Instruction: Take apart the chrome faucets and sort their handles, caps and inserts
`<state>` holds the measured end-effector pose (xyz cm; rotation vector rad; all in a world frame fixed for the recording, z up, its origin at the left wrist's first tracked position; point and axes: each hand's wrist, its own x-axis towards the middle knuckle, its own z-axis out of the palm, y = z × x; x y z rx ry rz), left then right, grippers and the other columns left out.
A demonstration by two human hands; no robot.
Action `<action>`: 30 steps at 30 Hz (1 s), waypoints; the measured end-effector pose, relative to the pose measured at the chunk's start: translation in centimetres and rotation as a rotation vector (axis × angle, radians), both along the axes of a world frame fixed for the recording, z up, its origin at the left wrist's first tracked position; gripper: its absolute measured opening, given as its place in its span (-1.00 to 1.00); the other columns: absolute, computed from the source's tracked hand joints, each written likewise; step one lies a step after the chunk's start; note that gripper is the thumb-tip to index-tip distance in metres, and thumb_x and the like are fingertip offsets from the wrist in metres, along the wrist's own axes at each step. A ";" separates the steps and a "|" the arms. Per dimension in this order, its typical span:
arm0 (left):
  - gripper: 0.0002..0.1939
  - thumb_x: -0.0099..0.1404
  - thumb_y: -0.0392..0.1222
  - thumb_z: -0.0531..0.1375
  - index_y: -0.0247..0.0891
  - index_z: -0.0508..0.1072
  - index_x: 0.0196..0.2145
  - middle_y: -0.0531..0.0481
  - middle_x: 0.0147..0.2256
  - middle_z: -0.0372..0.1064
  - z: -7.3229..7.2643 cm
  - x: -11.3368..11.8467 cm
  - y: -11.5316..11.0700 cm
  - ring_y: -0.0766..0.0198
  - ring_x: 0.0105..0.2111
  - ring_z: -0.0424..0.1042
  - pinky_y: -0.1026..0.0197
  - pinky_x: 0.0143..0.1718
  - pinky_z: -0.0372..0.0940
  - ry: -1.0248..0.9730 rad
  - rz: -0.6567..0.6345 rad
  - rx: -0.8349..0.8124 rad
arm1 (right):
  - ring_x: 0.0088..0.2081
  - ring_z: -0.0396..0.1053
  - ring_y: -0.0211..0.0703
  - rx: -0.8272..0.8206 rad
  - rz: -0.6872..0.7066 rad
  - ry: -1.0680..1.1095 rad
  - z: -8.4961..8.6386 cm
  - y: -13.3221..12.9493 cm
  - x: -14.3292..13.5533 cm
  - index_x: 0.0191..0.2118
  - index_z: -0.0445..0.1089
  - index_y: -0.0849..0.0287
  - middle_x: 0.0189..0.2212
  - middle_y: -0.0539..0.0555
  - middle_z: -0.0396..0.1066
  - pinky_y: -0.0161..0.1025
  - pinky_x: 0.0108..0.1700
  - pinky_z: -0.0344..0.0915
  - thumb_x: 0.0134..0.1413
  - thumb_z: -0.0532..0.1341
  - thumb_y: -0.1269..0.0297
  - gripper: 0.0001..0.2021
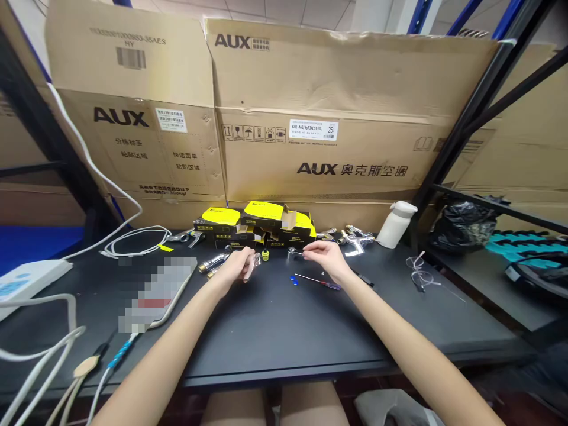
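Chrome part gripped in the person's left hand, before the boxes; the right hand pinches a shiny handle near a screwdriver. A firm left hold and light right pinch would suit.

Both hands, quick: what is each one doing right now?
Left hand: closed, holding a shiny metal part.
Right hand: fingertips closed on a small metal piece; whether it is lifted cannot be told.
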<state>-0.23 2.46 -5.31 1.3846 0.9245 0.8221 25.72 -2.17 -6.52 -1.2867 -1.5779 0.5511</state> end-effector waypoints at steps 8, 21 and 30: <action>-0.69 0.20 -0.05 0.02 -0.22 0.04 -0.60 0.18 -0.66 -0.05 1.3 -0.7 0.4 0.45 -0.71 -0.02 0.37 -0.67 0.03 -0.311 0.031 -0.167 | -0.36 0.49 -0.04 -0.068 -0.112 -0.040 0.9 0.5 3.8 -0.46 0.50 0.28 -0.45 0.16 0.53 -0.13 -0.21 0.42 -0.21 0.29 0.37 -0.89; -0.74 0.23 0.00 0.10 -0.23 0.18 -0.45 0.15 -0.59 0.14 0.8 -0.5 0.4 0.46 -0.69 0.08 0.38 -0.66 0.09 -0.309 0.001 -0.230 | -0.47 0.42 -0.17 -0.225 0.016 -0.408 1.0 -0.3 3.8 -0.54 0.50 0.24 -0.56 0.05 0.49 -0.29 -0.37 0.31 -0.25 0.24 0.51 -0.90; -0.74 0.26 0.01 0.09 -0.25 0.22 -0.39 0.10 -0.52 0.19 0.4 -0.3 0.3 0.45 -0.64 0.13 0.38 -0.63 0.13 -0.242 -0.074 -0.209 | -0.48 0.43 -0.19 -0.336 0.049 -0.449 1.2 -0.6 4.6 -0.46 0.48 0.24 -0.53 0.05 0.49 -0.35 -0.45 0.32 -0.21 0.26 0.43 -0.92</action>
